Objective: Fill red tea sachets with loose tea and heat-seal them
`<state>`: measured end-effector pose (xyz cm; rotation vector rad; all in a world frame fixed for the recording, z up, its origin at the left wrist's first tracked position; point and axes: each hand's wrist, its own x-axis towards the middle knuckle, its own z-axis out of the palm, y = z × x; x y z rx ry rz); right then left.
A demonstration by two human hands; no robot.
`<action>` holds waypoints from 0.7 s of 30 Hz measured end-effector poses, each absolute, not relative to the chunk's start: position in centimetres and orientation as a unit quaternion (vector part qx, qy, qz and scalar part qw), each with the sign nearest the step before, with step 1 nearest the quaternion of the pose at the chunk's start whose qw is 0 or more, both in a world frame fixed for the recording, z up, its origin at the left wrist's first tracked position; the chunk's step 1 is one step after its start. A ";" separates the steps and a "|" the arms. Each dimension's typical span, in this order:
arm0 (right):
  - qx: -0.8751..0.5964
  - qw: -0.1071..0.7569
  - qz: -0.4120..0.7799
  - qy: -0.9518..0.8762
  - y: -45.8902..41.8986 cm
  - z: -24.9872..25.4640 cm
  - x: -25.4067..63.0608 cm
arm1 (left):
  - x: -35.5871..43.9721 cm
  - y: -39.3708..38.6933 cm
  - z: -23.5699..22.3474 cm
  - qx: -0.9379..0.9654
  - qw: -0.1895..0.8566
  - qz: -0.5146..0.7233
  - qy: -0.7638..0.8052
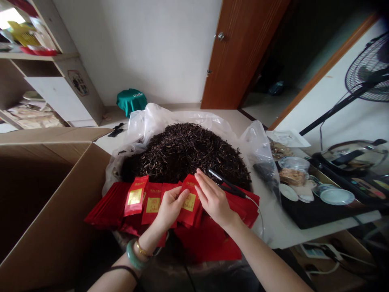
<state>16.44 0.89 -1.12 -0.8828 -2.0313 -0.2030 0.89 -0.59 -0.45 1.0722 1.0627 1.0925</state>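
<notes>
My left hand (170, 207) grips a red tea packet (189, 202) with a yellow label, thumb along its upper left side. Stretched out flat, the fingers of my right hand (214, 198) rest at the packet's right edge. Behind my right hand lies a black clamp-like tool (232, 189) with a white cord; its jaws are partly hidden. More red packets are spread in front of me, one labelled packet (135, 195) lying on top at the left. Just beyond them rises a large heap of dark loose tea leaves (194, 144) in a clear plastic bag (154, 115).
An open cardboard box (88, 178) stands close on my left. To the right, a table holds a clear tub (293, 170), a glass lid (337, 196) and a black tray. A fan (369, 73), a brown door (234, 52) and a green-covered stool (131, 101) stand farther back.
</notes>
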 end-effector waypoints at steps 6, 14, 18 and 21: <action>-0.348 0.445 -0.094 -0.820 1.0 -1.6 16.6 | 0.9 -0.6 -0.6 0.445 0.611 0.463 0.462; -0.361 0.495 -0.027 -0.789 1.3 -2.0 16.5 | 0.9 -0.7 -1.0 0.471 0.606 0.452 0.455; -0.460 0.521 0.172 -0.698 1.5 -1.4 16.5 | 0.4 -0.7 -1.2 0.613 0.447 0.422 0.495; -0.494 0.497 0.251 -0.668 1.8 -0.8 17.2 | -0.1 -0.6 -1.1 0.710 0.332 0.376 0.494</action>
